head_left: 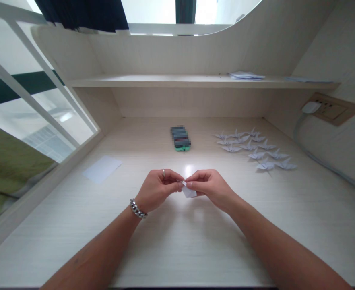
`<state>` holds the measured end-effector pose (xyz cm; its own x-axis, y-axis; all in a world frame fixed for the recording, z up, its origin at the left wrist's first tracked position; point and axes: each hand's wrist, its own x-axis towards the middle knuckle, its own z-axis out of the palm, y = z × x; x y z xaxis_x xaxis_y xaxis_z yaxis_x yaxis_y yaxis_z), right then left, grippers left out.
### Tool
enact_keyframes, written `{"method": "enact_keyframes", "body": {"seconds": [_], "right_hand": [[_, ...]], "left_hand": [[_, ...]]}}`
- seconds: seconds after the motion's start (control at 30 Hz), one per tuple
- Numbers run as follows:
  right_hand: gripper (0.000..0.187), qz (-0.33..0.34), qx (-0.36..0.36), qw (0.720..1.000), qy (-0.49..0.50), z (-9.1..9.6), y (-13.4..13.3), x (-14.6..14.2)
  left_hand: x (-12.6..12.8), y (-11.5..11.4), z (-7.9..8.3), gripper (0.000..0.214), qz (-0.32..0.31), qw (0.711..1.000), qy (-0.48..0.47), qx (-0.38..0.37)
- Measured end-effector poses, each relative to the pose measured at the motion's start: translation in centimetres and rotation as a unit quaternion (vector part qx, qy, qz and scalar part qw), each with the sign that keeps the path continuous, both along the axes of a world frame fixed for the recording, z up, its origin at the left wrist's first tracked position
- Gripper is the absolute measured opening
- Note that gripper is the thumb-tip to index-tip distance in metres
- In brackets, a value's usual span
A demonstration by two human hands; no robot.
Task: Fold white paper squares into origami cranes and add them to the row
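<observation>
A small piece of folded white paper [188,191] is held in the air between the left hand [157,189] and the right hand [210,189], just above the light wooden desk [195,245]. Both hands are closed in a pinch, and the paper is gripped by the fingertips of each hand. The hands are brought very close together, and the lower part of the folded paper is seen hanging below the right fingers. Its exact shape cannot be told, because it is partly hidden by the fingers.

A metal ring [163,173] is worn on a finger of the left hand, and a silver chain bracelet [138,208] is worn on the left wrist. Ahead of the left hand and to its left, a flat sheet of white paper [102,169] is lying on the desk. Straight ahead of the hands, a small stack with a green base [180,139] is placed, but its kind cannot be told because it is blurred. Ahead of the right hand and to its right, many white origami cranes [251,147] are arranged in rows. Further ahead of the hands, some white papers [246,75] are lying on a shelf [165,81].
</observation>
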<state>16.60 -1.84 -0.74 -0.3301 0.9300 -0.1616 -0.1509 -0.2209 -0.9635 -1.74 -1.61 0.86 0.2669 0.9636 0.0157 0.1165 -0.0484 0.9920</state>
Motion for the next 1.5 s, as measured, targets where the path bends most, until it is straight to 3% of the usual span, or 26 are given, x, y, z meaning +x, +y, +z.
{"method": "enact_keyframes", "body": {"seconds": [0.37, 0.8, 1.07, 1.23, 1.5], "right_hand": [[0.022, -0.053, 0.028, 0.998, -0.029, -0.11, 0.04, -0.06], [0.015, -0.015, 0.112, 0.991, -0.067, 0.07, -0.11, -0.25], [0.020, -0.026, 0.136, 0.987, -0.080, -0.16, -0.35, -0.46], [0.018, -0.046, 0.149, 0.983, -0.097, -0.45, -0.29, -0.42], [0.012, -0.064, 0.181, 0.978, -0.081, -0.66, -0.32, -0.49]], "left_hand": [[0.25, 0.07, 0.29, 0.020, 0.019, 0.999, -0.043, -0.010], [0.45, -0.01, -0.59, 0.025, 0.053, 0.998, -0.043, 0.007], [0.78, -0.19, -0.12, 0.020, 0.062, 0.997, -0.037, -0.004], [0.69, -0.09, -0.26, 0.022, 0.058, 0.995, -0.071, -0.035], [0.60, -0.29, -0.22, 0.027, 0.071, 0.995, -0.068, -0.023]]}}
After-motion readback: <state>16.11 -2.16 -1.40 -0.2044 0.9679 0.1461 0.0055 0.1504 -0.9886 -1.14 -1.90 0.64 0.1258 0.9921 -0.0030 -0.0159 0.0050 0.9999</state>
